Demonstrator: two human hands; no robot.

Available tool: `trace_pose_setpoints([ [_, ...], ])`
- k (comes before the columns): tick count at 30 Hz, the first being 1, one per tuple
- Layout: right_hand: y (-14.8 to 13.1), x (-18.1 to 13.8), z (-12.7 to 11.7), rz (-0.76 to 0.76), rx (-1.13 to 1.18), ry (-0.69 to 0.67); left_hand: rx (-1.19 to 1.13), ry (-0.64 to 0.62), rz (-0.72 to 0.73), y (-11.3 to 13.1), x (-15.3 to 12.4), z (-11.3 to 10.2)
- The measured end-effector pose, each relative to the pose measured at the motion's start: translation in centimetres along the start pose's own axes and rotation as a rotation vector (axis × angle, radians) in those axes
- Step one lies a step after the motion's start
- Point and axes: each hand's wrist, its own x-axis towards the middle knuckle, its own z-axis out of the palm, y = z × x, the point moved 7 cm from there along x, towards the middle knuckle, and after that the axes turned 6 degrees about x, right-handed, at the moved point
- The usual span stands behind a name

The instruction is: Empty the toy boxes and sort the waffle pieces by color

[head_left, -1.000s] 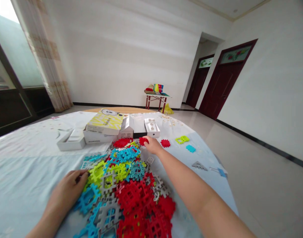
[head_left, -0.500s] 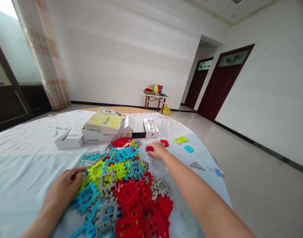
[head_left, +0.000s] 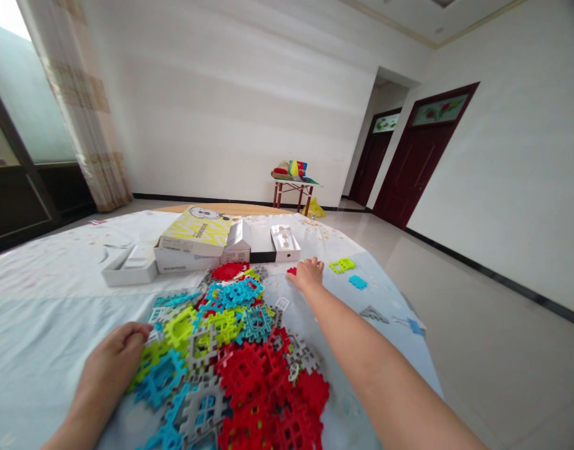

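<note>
Two hands worked over worktop [head_left: 47, 325] strewn with plastic tiles. Right hand [head_left: 307, 275] lay palm-down, fingers closed over red tile [head_left: 292, 271], just beyond pile of tiles [head_left: 240, 362]. Left hand [head_left: 109, 365] rested loosely curled at pile's near-left edge, gripping nothing visible. Boxes [head_left: 197, 240] stood behind pile.

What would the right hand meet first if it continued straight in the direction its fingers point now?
The right hand points away and slightly right over the sheet, covering a red piece. Straight on lies bare sheet; the yellow-green piece sits a little right of that line, so probably nothing before the table's far edge, though depth is unclear.
</note>
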Motion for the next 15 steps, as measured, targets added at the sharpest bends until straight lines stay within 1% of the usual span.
trace_pose_setpoints([
  [2,-0.5,-0.3,-0.4,-0.044,0.051,0.024,-0.017,0.014,0.012,0.0,0.0,0.0],
  [4,-1.7,-0.9,-0.7,-0.14,0.168,0.03,-0.034,0.021,0.015,-0.1,-0.1,0.0],
  [7,-4.4,-2.4,-0.9,-0.326,0.449,-0.039,-0.041,0.022,0.021,0.0,-0.2,0.0],
  [9,-6.1,-3.7,-1.0,-0.411,0.649,-0.099,-0.033,0.02,0.038,0.2,-0.3,-0.1],
  [11,-7.3,-4.6,-1.0,-0.427,0.81,-0.145,-0.022,0.015,0.049,0.6,-0.4,-0.3],
  [15,-8.2,-5.3,-0.4,-0.334,0.972,-0.195,-0.007,0.009,0.014,1.0,-0.6,-0.5],
])
